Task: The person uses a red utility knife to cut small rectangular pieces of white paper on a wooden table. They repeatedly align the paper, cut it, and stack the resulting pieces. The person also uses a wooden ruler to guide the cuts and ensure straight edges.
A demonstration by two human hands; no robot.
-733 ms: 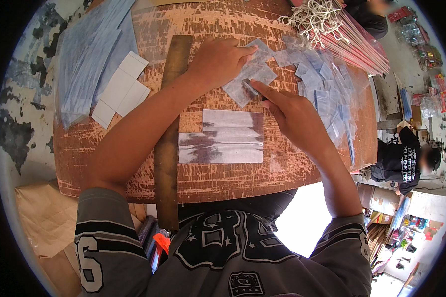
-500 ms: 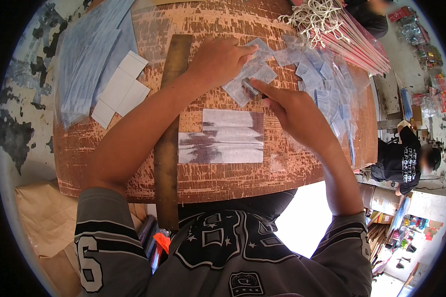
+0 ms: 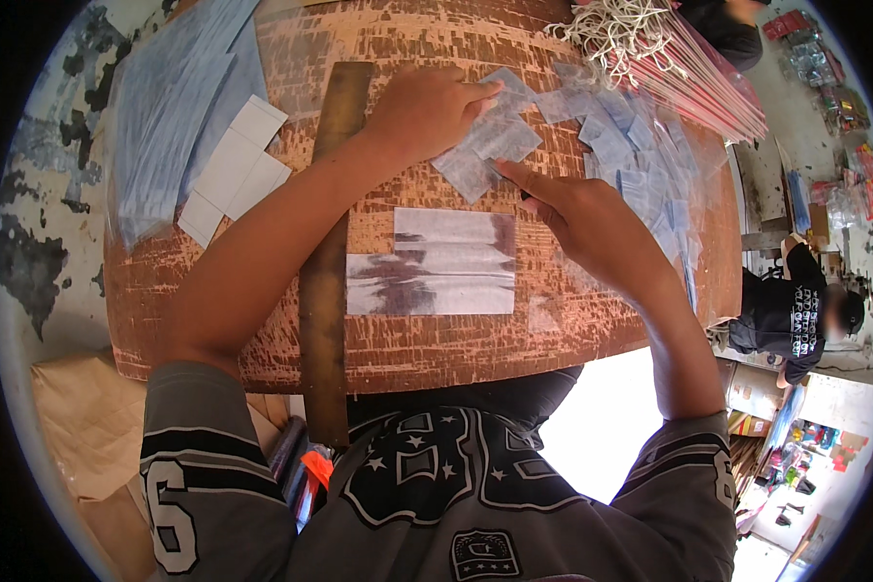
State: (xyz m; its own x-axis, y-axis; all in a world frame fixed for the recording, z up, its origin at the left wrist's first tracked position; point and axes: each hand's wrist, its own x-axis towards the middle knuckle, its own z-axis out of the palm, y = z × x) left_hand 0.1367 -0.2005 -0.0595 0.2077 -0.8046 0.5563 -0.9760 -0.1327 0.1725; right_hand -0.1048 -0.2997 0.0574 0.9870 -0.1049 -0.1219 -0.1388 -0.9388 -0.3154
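Note:
My left hand [image 3: 422, 112] reaches over the far middle of the table. Its index finger is stretched out onto a small clear plastic piece [image 3: 506, 83], pressing it flat; the other fingers are partly hidden. Closer to me, my right hand [image 3: 577, 209] is closed around a small, thin blade-like tool [image 3: 496, 169] with a dark end, its exact kind unclear. The blade's tip touches or hovers over overlapping clear plastic squares [image 3: 463, 175] between my hands. A creased white sheet with dark smudges [image 3: 456, 276] lies nearer my body.
A long brown straightedge [image 3: 324, 291] passes under my left forearm and overhangs the near edge. Bluish plastic sheets [image 3: 170, 116] and white cards [image 3: 233, 170] lie left. Loose plastic pieces [image 3: 640, 165] and pink rods with white strings [image 3: 698, 78] lie right. A person [image 3: 786, 310] is beyond.
My right hand has shifted slightly right and toward me, and the blade-like tool is turned so less of it shows. My left hand stays nearly in place on the plastic.

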